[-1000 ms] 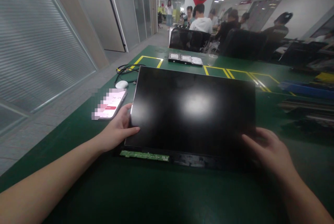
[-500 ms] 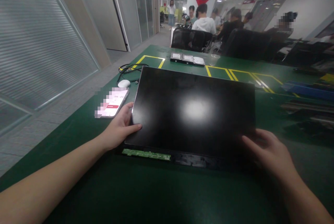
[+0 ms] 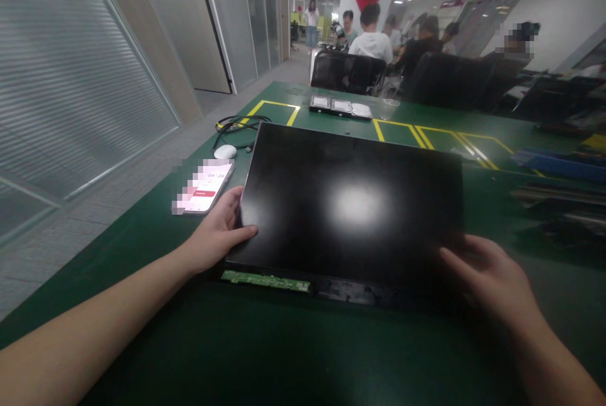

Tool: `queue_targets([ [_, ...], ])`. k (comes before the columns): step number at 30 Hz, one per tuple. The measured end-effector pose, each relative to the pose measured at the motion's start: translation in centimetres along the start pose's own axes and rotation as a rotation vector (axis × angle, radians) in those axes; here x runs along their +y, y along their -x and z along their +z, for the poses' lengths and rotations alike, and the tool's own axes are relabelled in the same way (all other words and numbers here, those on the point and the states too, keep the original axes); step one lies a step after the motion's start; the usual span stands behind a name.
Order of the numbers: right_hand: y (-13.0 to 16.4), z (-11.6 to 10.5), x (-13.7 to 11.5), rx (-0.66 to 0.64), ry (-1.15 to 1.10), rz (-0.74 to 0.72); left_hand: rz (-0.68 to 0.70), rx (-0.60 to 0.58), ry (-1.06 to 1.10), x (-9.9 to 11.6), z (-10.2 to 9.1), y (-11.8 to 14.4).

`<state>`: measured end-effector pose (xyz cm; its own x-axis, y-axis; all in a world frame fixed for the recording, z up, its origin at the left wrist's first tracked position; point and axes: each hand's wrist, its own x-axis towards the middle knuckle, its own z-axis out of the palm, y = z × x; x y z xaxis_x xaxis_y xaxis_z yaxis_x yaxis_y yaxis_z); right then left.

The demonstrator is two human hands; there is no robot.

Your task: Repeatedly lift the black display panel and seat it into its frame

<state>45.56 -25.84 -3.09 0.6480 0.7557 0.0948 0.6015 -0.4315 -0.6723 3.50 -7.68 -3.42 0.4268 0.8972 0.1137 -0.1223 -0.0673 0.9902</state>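
Observation:
A black display panel (image 3: 350, 160) with a glossy light patch spans the space between my hands. A long green circuit board (image 3: 267, 281) runs along its near edge at the left, beside a dark strip (image 3: 348, 291). My left hand (image 3: 225, 223) grips the panel's left edge, thumb on the front face and fingers behind. On the opposite edge is my right hand (image 3: 492, 273), thumb over the front and the other fingers partly hidden in shadow. The panel's underside is out of sight.
Left of the panel lie a phone (image 3: 208, 185) with a lit screen, a white mouse (image 3: 225, 152) and coiled black cables (image 3: 231, 128). Hard drives (image 3: 341, 106) rest farther back on the green table (image 3: 199, 343). Blurred long parts (image 3: 558, 194) lie at right; people sit beyond.
The panel's far edge has dipped very slightly toward me. Both hands keep their hold in nearly the same place.

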Motion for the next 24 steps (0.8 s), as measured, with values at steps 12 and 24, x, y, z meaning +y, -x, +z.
queue_targets([
  [12, -0.13, -0.09, -0.39, 0.001, -0.021, 0.021, 0.037, -0.008, -0.050, 0.21, 0.15, 0.20],
  [24, -0.29, -0.12, -0.04, -0.035, -0.012, 0.055, 0.065, -0.028, -0.067, 0.14, 0.05, 0.27],
])
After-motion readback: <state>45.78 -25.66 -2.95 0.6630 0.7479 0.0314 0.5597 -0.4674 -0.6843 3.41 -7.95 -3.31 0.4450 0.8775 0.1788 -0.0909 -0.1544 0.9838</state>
